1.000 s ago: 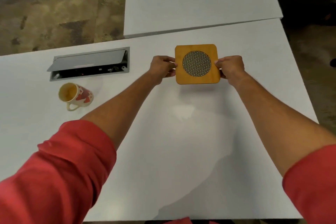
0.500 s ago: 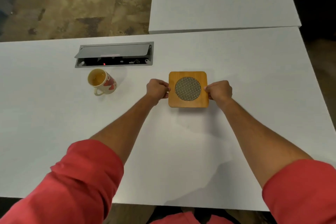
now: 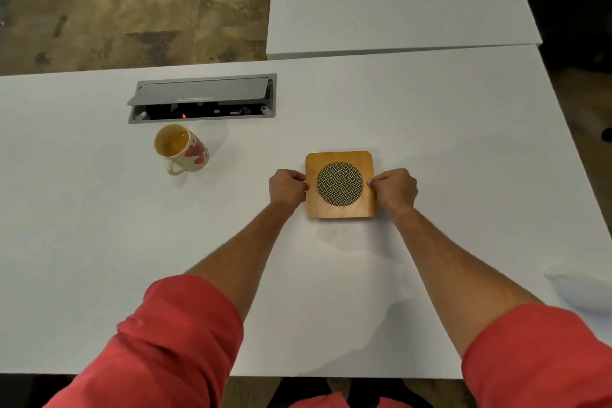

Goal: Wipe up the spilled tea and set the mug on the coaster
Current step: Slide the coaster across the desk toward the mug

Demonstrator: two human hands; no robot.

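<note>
Two red sleeves are reaching over the white table. The left hand and right hand are pinching opposite edges of the wooden coaster, fingers curled. Farther left, well apart, the mug is standing upright just before the open cable box.

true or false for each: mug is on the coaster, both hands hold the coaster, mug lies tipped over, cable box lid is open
1. The mug is on the coaster. False: it stands on the table, off to the coaster's left.
2. The left hand and right hand hold the coaster by its side edges. True.
3. The mug lies tipped over. False: it stands upright.
4. The lid of the cable box is open. True.
</note>
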